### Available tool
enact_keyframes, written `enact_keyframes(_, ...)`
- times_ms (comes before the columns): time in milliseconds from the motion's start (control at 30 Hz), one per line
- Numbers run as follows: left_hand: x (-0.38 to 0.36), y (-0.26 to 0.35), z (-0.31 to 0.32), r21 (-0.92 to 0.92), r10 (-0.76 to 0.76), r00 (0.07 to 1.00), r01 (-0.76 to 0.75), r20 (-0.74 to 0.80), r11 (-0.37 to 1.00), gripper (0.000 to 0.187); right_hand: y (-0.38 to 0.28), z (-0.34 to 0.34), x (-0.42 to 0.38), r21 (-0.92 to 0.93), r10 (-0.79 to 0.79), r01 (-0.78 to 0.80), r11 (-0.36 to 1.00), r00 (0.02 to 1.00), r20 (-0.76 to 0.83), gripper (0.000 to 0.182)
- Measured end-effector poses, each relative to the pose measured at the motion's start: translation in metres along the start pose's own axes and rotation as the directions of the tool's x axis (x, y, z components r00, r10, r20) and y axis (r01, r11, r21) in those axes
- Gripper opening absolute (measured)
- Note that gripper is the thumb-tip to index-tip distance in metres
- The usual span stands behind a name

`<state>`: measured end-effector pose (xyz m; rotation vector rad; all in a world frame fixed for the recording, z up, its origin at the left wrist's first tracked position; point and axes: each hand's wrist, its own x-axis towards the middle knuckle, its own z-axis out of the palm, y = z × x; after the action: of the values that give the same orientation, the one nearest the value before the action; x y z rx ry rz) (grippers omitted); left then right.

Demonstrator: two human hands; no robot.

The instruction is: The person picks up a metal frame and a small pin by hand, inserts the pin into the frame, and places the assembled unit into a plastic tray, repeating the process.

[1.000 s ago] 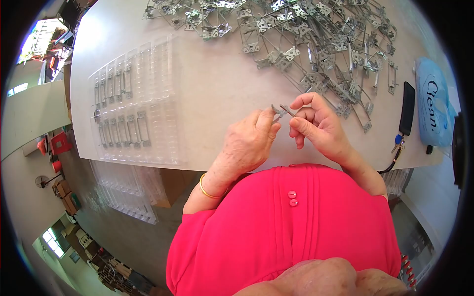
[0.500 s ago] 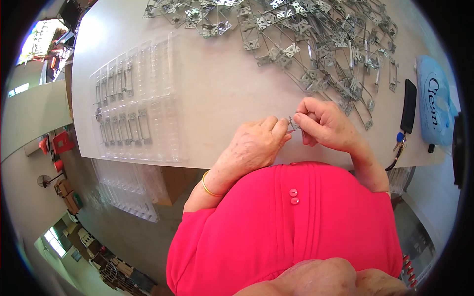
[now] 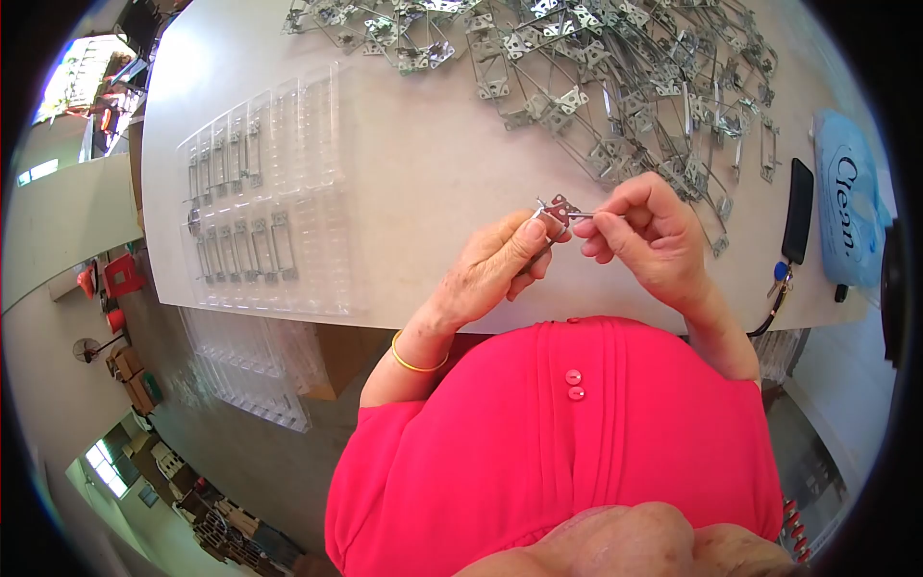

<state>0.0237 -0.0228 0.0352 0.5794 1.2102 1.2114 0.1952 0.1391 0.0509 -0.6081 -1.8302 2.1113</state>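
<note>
My left hand (image 3: 495, 264) is closed on a small metal bracket (image 3: 558, 208), with the thumb pressed along it. The bracket's plate has holes and points up and away from my body. Between the fingertips of my right hand (image 3: 654, 236) is a thin metal rod (image 3: 583, 214), whose far end meets the plate. Whether the rod is fixed to the bracket cannot be made out. Both hands are above the table's near edge, close to my chest.
A heap of wire-and-plate brackets (image 3: 625, 96) covers the table's far right. At left lies a clear plastic tray (image 3: 312, 192) with several brackets in its slots. A black phone-like object (image 3: 797, 210), keys (image 3: 781, 274) and a blue packet (image 3: 846, 197) lie at right.
My left hand has turned so its thumb and the bracket's plate now show. The bracket has risen slightly, away from my body. My right hand has moved a little right, exposing the rod.
</note>
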Motion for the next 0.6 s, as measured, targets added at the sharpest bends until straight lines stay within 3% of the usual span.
enact_keyframes(133,0.002,-0.002,0.003,0.008,0.026,1.000,-0.026,-0.003,1.000,0.050,0.011,0.009,0.001,-0.186,-0.148,0.136,0.973,0.988,-0.054,0.009)
enact_keyframes(200,0.001,-0.004,0.004,0.068,0.042,0.995,-0.036,-0.086,0.997,0.048,0.014,0.006,0.002,-0.559,-0.360,0.342,0.755,0.929,0.084,0.012)
enact_keyframes(233,0.002,-0.005,0.003,0.068,0.042,0.995,-0.036,-0.087,0.997,0.048,0.016,0.008,0.002,-0.559,-0.360,0.343,0.755,0.929,0.085,0.012)
enact_keyframes(300,0.002,-0.008,0.003,0.334,0.197,0.974,-0.150,-0.111,0.930,0.044,0.019,0.015,0.002,-0.586,-0.345,0.307,0.750,0.937,0.048,0.015)
enact_keyframes(333,0.002,-0.009,0.004,0.334,0.198,0.974,-0.150,-0.112,0.931,0.044,0.018,0.017,0.002,-0.586,-0.345,0.307,0.750,0.937,0.049,0.015)
enact_keyframes(400,0.003,-0.012,0.005,0.614,0.361,0.931,-0.260,-0.044,0.746,0.029,0.015,0.022,0.003,-0.559,-0.129,0.099,0.823,0.992,-0.014,0.012)
enact_keyframes(433,0.005,-0.015,0.006,0.613,0.360,0.932,-0.260,-0.043,0.746,0.029,0.009,0.025,0.003,-0.559,-0.128,0.097,0.823,0.992,-0.016,0.012)
enact_keyframes(500,0.006,-0.022,0.006,0.687,0.492,0.870,-0.337,-0.034,0.643,0.025,-0.005,0.028,0.004,-0.261,0.220,-0.223,0.939,0.975,-0.039,0.011)
enact_keyframes(533,0.006,-0.022,0.006,0.688,0.492,0.870,-0.336,-0.035,0.643,0.025,-0.008,0.025,0.005,-0.261,0.220,-0.223,0.939,0.975,-0.037,0.011)
enact_keyframes(600,0.005,-0.020,0.003,0.843,0.522,0.852,-0.251,-0.042,0.476,0.029,-0.009,0.015,0.005,-0.092,0.388,-0.381,0.920,0.918,0.082,0.011)
